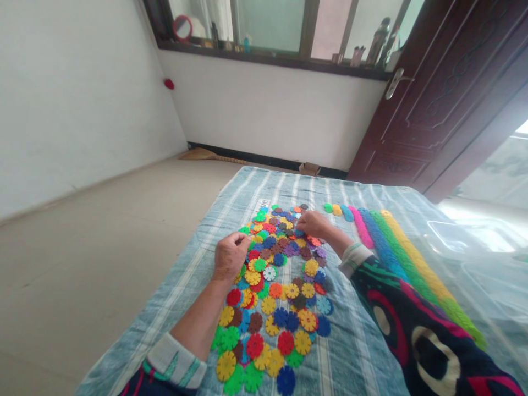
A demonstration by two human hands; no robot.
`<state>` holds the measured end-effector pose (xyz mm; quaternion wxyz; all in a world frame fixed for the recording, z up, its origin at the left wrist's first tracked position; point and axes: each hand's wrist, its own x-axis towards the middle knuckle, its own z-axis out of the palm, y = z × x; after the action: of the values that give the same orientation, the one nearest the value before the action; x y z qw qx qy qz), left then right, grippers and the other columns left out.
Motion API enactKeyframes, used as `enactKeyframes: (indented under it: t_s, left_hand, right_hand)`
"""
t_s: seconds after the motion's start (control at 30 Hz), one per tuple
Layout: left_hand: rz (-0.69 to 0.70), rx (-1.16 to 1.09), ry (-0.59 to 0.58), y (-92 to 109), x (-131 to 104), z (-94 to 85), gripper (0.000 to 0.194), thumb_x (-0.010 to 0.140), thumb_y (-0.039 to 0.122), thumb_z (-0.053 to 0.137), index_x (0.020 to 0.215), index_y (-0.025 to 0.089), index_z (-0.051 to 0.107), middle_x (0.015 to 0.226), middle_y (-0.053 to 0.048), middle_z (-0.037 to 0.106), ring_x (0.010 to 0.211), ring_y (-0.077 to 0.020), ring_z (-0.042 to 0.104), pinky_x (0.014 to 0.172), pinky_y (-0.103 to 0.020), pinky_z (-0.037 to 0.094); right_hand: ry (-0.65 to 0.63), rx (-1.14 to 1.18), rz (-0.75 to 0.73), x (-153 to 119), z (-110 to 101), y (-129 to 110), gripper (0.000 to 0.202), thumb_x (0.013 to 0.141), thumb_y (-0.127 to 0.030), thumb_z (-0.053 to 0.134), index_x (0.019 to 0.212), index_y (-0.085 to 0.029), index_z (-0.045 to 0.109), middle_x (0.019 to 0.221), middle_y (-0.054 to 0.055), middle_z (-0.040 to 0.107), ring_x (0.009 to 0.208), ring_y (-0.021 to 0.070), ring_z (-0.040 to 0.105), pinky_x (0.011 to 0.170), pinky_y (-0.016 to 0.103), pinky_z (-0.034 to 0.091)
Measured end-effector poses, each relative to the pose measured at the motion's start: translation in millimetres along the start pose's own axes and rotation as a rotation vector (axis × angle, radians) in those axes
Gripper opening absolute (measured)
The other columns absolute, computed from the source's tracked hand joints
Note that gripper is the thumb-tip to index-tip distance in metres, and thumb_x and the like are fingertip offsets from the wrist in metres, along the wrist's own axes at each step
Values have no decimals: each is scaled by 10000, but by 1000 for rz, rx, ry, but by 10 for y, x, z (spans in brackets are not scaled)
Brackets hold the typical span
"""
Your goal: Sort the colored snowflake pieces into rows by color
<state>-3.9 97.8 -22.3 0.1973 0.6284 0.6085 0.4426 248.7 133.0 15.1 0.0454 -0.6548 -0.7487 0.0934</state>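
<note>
A loose spread of multicoloured notched discs point(268, 305) ran down the centre of the frame, over a blue striped cloth point(346, 341). At the spread's left edge, the left hand point(231, 256) had its thumb and forefinger drawn together; whether they pinched a disc could not be told. The right hand point(312, 224) reached over the spread's upper right part, fingers bent downward, their grip hidden. Right of centre lay long rows of discs, among them a pink row point(361, 226) and a yellow row point(416, 258). A clear container point(445, 250) stood near the right edge.
</note>
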Motion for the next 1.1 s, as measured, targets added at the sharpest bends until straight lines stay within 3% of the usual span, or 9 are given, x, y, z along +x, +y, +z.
enactKeyframes:
  t_s: [0.2, 0.4, 0.63, 0.83, 0.97, 1.1]
  left_hand:
    - [-4, 4, -11, 7, -2, 3, 275, 703, 409, 537, 661, 180, 683, 666, -5, 710, 659, -165, 634, 662, -235, 471]
    - [9, 29, -10, -10, 5, 7, 284, 708, 419, 532, 655, 184, 683, 655, -7, 705, 657, -168, 634, 658, -240, 468]
    - [9, 47, -18, -19, 8, 11, 299, 716, 426, 530, 666, 174, 683, 663, -16, 703, 657, -170, 633, 660, -246, 462]
    - [25, 60, -25, -28, 9, 12, 278, 717, 407, 527, 653, 181, 674, 657, -5, 697, 660, -167, 628, 663, -245, 457]
    - [16, 63, -25, -21, 8, 7, 275, 716, 407, 528, 652, 184, 676, 657, 1, 698, 656, -164, 626, 661, -244, 457]
    - [5, 63, -28, -11, 5, 0, 276, 711, 413, 533, 651, 187, 680, 649, 2, 697, 651, -167, 627, 657, -246, 457]
  right_hand:
    - [-83, 2, -107, 35, -31, 82, 210, 698, -307, 692, 884, -234, 755, 808, -14, 685, 713, 116, 564, 560, 195, 322]
    - [-63, -2, -103, 70, -35, 88, 310, 639, -237, 725, 948, -230, 747, 926, 16, 701, 802, 156, 597, 596, 203, 362]
    - [4, 84, -79, -9, -78, 48, 265, 650, -204, 686, 909, -229, 740, 879, 4, 690, 776, 148, 594, 589, 206, 362]
    - [-11, 237, -55, -47, -142, 28, 160, 683, -165, 662, 831, -162, 724, 690, -9, 648, 601, 105, 572, 527, 191, 375]
    - [-41, 533, 10, -72, -95, 37, 168, 742, -218, 641, 890, -149, 683, 503, -49, 560, 461, 84, 524, 470, 180, 396]
    - [-36, 958, 111, -92, -24, 37, 232, 692, -299, 710, 858, -157, 633, 437, -76, 504, 398, 78, 479, 419, 178, 387]
